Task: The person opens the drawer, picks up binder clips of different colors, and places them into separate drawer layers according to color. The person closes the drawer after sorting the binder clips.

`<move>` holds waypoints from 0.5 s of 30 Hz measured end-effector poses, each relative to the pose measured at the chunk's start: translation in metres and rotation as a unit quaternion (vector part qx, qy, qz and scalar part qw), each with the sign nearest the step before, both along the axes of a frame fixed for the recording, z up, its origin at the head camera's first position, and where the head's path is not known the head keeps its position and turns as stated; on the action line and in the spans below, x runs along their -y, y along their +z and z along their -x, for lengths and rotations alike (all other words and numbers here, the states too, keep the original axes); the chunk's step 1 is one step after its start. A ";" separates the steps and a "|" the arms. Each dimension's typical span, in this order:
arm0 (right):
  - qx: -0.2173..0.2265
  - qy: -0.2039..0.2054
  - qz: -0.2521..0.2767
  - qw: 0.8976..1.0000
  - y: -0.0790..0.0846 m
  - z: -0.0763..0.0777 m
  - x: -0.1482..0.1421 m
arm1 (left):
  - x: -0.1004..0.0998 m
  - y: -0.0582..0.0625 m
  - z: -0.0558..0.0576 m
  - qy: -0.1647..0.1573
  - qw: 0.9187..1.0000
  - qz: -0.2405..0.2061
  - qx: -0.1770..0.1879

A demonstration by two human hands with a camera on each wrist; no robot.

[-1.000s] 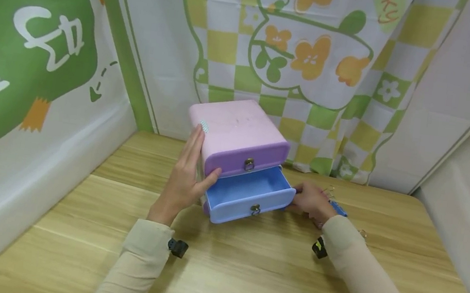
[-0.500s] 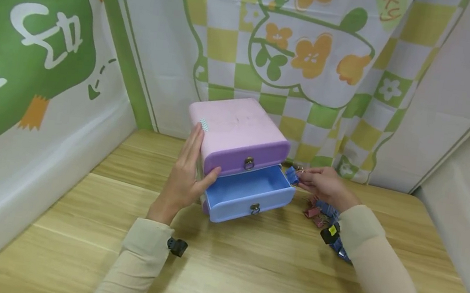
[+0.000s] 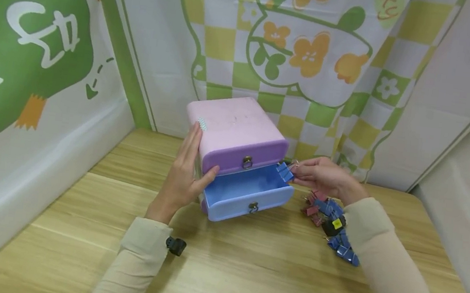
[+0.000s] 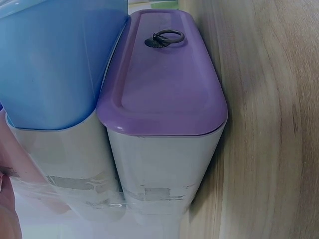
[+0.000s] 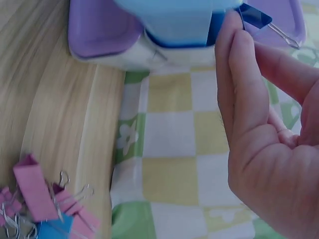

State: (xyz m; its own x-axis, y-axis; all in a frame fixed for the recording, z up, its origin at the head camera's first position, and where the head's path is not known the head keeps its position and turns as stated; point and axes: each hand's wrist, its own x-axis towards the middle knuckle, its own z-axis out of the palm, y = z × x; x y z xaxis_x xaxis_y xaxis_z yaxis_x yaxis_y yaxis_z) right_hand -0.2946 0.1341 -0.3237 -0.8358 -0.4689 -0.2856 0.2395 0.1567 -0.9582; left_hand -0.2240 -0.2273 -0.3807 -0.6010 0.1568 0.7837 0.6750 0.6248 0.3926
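A small stacked drawer box [image 3: 238, 117] with a pink top stands towards the back of the table. Its purple upper drawer [image 3: 269, 154] is pushed in, while the blue drawer [image 3: 236, 210] below is pulled out. My left hand [image 3: 178, 178] rests along the box's left side, fingers straight, thumb by the purple front. In the left wrist view, a lower purple drawer [image 4: 167, 74] with a ring pull is closed. Thumb and fingers of my right hand [image 3: 323, 177] pinch a blue binder clip [image 3: 284, 172] over the blue drawer's right rear edge.
Blue binder clips [image 3: 345, 252] and pink binder clips [image 3: 313, 210] lie in a loose heap on the wooden table [image 3: 245, 275], right of the box. Behind hangs a green and yellow checked curtain [image 3: 219, 42]. A white wall covering [image 3: 102, 115] borders the left.
My right hand has come up from beside the heap, bringing a blue binder clip leftwards to the open drawer's edge. My left hand has stayed on the box.
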 end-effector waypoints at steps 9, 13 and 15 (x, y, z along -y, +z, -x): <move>-0.048 0.081 -0.082 0.992 0.006 -0.006 0.024 | 0.000 -0.001 0.000 -0.001 1.000 -0.001 -0.001; -0.062 0.092 -0.108 0.988 0.008 -0.007 0.032 | 0.001 -0.001 0.001 -0.002 1.000 0.001 -0.008; -0.075 0.097 -0.123 0.985 0.009 -0.007 0.035 | 0.001 0.000 0.000 -0.002 1.000 0.001 -0.009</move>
State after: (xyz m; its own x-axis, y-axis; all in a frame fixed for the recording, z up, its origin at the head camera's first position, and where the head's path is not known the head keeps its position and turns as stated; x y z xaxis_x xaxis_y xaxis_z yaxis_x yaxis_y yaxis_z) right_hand -0.2873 0.0987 -0.3144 -0.7787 -0.5563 -0.2902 0.0400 0.4176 -0.9078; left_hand -0.2245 -0.2279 -0.3809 -0.5868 0.1599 0.7938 0.6839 0.6226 0.3802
